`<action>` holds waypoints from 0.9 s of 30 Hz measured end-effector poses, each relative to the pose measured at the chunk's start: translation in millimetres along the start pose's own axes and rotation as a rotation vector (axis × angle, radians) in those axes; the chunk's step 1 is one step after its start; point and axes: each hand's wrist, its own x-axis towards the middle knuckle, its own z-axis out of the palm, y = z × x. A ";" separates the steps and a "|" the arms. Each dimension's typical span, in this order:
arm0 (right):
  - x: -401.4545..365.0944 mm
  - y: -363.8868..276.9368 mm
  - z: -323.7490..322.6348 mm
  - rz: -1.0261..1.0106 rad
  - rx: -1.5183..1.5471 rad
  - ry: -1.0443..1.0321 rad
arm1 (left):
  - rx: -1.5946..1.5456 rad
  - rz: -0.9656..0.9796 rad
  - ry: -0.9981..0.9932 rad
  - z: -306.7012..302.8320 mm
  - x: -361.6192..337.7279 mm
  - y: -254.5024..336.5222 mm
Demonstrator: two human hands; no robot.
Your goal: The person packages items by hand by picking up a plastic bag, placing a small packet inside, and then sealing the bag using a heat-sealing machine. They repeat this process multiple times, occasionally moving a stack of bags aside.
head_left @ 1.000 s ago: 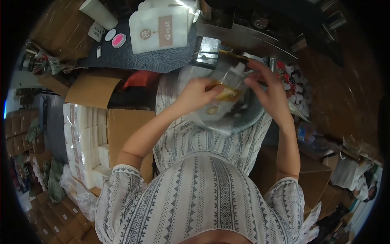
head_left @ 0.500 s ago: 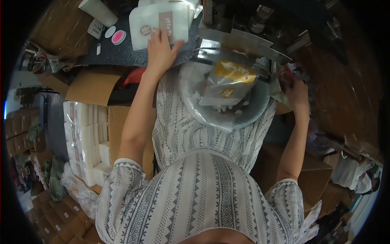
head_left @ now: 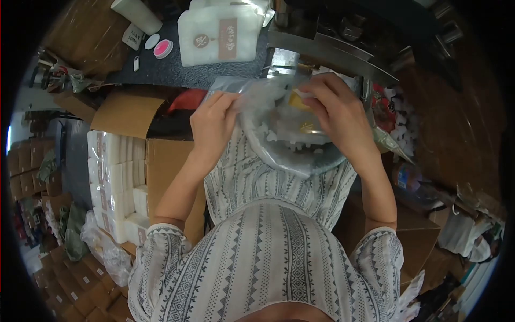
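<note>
My left hand (head_left: 213, 122) pinches the left edge of a clear plastic bag (head_left: 256, 96). My right hand (head_left: 337, 111) grips the same bag on the right, with a small white piece at its fingertips. Under the bag sits a round clear basin (head_left: 300, 158) on my lap, with white pieces and a pouch with a gold label (head_left: 307, 127) in it. A stack of white pouches with brown labels (head_left: 219, 38) lies on the dark mat (head_left: 177, 72) above my left hand.
An open cardboard box of white packs (head_left: 115, 177) stands at the left. A pink lid (head_left: 163, 49), a white lid (head_left: 152, 41) and a white cup (head_left: 136, 16) sit on the mat. A metal machine (head_left: 343, 48) is at top right, with white pieces (head_left: 399, 121) beside it.
My left hand came back from the stack of white pouches with a clear bag. My right hand returned from the right side, and both now hold the bag over the basin.
</note>
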 end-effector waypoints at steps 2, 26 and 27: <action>1.1 -2.9 -3.3 -0.017 0.006 -0.069 | -0.120 0.065 -0.091 1.4 0.5 7.9; -65.5 134.4 -42.2 0.566 -0.415 0.127 | 0.327 0.225 -0.106 78.1 34.0 -73.9; -65.7 131.3 -41.5 0.570 -0.411 0.126 | 0.325 0.255 -0.126 70.6 25.1 -67.6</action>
